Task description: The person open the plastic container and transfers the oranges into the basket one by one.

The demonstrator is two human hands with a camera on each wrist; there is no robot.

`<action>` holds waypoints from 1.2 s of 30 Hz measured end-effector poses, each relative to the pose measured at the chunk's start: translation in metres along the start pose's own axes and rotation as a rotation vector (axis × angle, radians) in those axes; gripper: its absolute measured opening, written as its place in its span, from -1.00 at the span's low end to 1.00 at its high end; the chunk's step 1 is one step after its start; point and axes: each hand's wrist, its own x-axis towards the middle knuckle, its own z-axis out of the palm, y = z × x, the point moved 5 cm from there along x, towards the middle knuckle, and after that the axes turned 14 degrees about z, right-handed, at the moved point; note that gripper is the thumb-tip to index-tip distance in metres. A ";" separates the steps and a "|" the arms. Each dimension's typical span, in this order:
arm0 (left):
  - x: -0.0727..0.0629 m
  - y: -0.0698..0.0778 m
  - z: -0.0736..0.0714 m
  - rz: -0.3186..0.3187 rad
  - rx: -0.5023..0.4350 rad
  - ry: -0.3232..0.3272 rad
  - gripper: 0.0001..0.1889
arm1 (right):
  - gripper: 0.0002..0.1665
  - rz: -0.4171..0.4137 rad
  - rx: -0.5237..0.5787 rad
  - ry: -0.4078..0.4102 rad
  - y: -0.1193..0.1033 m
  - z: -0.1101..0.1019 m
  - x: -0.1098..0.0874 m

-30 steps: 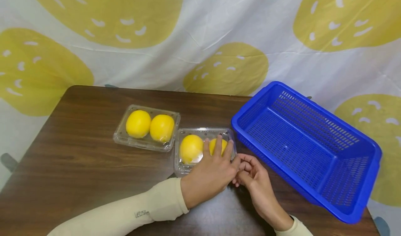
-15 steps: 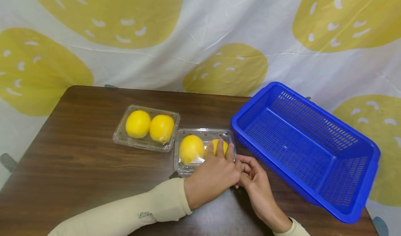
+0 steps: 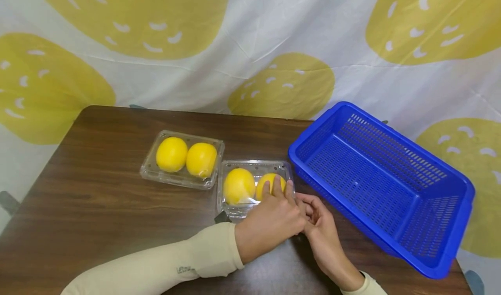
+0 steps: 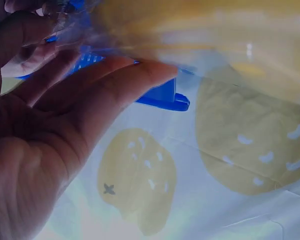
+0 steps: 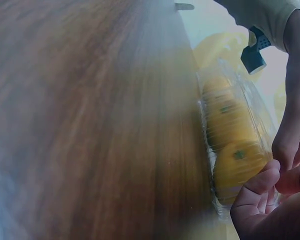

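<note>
Left hand has edged right, baring more of the yellow fruit; visible fingers spread on the clear container, on the table beside the blue basket. Right hand bent at the near-right corner; pinch unclear. Work seems centred there.

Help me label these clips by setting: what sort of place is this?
Likely a makeshift indoor workspace: a patterned cloth hangs behind the brown table, where two clear boxes hold yellow fruit.

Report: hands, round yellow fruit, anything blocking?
Left hand across clear rectangular plastic box, two fruits inside. Right hand at right end. Blue rectangular plastic basket alongside, apparently not blocking.
</note>
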 end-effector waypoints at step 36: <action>-0.056 -0.022 0.022 -0.023 -0.169 0.172 -0.44 | -0.53 0.063 0.023 0.032 0.001 -0.002 0.001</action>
